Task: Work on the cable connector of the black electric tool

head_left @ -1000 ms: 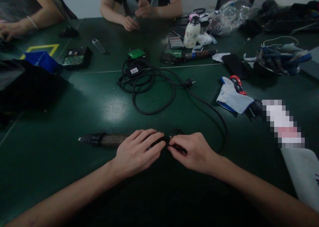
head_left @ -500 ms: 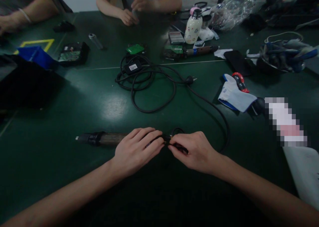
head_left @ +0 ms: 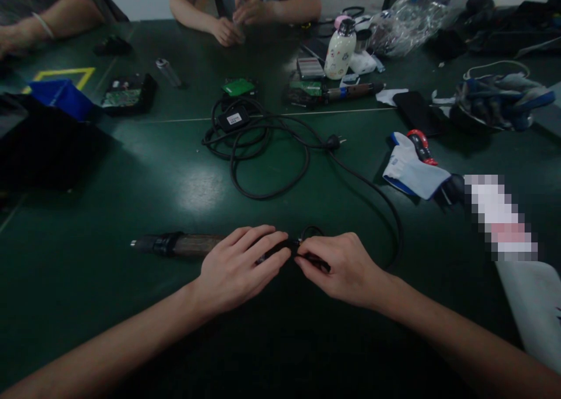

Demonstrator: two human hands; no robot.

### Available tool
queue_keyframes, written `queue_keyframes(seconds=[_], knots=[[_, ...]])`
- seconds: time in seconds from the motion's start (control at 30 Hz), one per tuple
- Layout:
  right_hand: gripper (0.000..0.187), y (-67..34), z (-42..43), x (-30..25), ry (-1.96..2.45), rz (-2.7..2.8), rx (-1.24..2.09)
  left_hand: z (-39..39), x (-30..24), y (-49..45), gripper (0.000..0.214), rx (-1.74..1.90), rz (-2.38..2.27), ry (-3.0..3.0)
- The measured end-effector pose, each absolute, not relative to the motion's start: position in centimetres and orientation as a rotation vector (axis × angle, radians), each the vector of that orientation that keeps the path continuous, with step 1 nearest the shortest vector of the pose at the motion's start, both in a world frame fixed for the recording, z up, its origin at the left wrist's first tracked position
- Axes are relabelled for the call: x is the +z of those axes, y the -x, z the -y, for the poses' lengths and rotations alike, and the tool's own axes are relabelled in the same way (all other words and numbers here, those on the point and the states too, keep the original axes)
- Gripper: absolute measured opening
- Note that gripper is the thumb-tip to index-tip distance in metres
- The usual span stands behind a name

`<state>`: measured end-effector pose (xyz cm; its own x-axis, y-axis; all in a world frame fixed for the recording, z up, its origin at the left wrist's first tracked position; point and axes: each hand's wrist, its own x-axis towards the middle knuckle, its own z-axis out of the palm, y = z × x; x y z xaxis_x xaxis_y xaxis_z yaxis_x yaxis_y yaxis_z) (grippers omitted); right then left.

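Observation:
An electric screwdriver lies on the green tabletop, its bit end pointing left. My left hand is closed over its rear part, fingers wrapped round the body. At the tail end, my right hand pinches the black cord between thumb and fingertips, close against the tool. The fingers hide the exact joint, so I cannot tell whether the cord is plugged in. From there the cord appears to curve up on the right to a loose coil with an adapter box and a mains plug.
A glove, a red-handled tool and a phone-like black slab lie to the right. Behind the coil are circuit boards, another screwdriver and a bottle. Two people sit across the table; one's hands hold something small.
Both my hands stay in nearly the same place. My left fingertips and the screwdriver have shifted very slightly; the grips look unchanged.

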<state>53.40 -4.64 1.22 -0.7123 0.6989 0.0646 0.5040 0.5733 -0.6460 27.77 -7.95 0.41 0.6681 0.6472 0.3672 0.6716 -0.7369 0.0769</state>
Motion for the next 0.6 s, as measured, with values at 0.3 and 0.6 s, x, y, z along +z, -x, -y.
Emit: queue_keyframes(seconds=[0.3,0.6], knots=[[0.013,-53.37,4.7,1.16,0.994,2.491,0.867,7.86,0.42,-27.98,0.026,-0.606,1.152,2.783],[0.012,-53.41,4.69,1.25,0.988,2.489,0.857,7.93,0.5,-27.92,0.025,-0.623,1.165,2.777]])
